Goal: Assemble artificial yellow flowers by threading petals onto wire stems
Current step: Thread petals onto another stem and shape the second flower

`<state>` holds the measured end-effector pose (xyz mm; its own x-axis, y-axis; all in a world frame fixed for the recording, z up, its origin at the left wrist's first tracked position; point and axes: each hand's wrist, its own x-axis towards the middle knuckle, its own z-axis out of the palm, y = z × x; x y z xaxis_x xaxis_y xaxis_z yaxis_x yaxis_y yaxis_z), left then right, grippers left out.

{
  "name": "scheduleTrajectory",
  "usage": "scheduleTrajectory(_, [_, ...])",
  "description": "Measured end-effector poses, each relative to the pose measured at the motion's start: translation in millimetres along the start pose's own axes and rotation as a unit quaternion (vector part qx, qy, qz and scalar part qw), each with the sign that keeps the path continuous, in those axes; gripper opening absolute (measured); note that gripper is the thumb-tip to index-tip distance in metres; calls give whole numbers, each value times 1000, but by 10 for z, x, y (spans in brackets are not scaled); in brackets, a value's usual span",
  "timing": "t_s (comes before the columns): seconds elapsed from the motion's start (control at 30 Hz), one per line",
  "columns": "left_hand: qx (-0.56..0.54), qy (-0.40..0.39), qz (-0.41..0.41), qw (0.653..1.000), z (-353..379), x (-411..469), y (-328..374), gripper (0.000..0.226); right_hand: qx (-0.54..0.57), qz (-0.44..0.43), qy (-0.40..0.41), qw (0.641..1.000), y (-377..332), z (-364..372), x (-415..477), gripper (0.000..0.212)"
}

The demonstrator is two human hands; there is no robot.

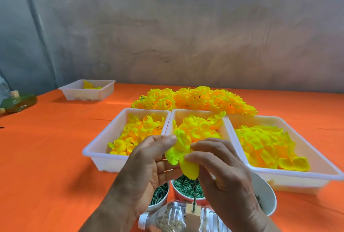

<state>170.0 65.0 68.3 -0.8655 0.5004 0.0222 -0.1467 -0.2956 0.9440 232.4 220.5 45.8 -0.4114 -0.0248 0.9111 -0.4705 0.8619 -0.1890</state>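
Both hands meet low in the view around a half-built flower [183, 154] of bright yellow petals. The left hand [147, 172] cups it from the left, its thumb [163, 139] pressed on the upper petals and the fingers curled in below. The right hand [223, 172] pinches the petals from the right with its curled fingers [202, 145].

An orange tabletop [46, 157] carries everything, with a grey wall [186, 36] behind it. Three white trays sit side by side just beyond the hands. The right tray [290, 172] holds flat yellow petals, and the middle tray [175, 116] and left tray [96, 144] hold cupped ones. A heap of finished flowers [193, 99] lies behind the trays. A fourth tray [87, 92], with only a few petals in it, stands well apart at the far left. Near it, at the left edge, lies a green bottle [18, 101].

Under the hands stand three cups. A white cup [264, 194] is partly hidden by the right hand. A red cup [186, 187] holds green rings, and a smaller cup [158, 194] holds green sticks. Nearest of all, a clear bottle [167, 218] lies on its side with a wooden block [192, 213] on it. A thin wire stem [194, 194] rises from the block up into the flower, which sits above the red cup and in front of the middle tray.
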Motion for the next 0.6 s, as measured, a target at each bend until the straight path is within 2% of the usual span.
scheduleTrajectory(0.13, [82, 35, 43, 995, 19, 27, -56, 47, 29, 4, -8, 1000, 17, -50, -21, 30])
scheduleTrajectory(0.2, [111, 42, 56, 991, 30, 37, -58, 45, 55, 54, -3, 997, 6, -85, 0, 30])
scheduleTrajectory(0.23, [124, 43, 59, 990, 30, 40, -56, 44, 81, 108, -4, 991, -14, -110, 32, 29])
scheduleTrajectory(0.33, [157, 31, 66, 985, 53, 32, -55, 44, 177, 292, -78, 937, -45, -168, 155, 19])
scheduleTrajectory(0.4, [178, 22, 69, 981, 80, 12, -65, 43, 241, 354, -149, 891, -27, -199, 191, 28])
scheduleTrajectory(0.5, [210, 9, 60, 976, 117, -14, -71, 42, 329, 400, -188, 834, -41, -215, 204, 30])
scheduleTrajectory(0.6, [220, 2, 45, 974, 114, -14, -76, 43, 324, 382, -202, 842, -70, -208, 178, 19])
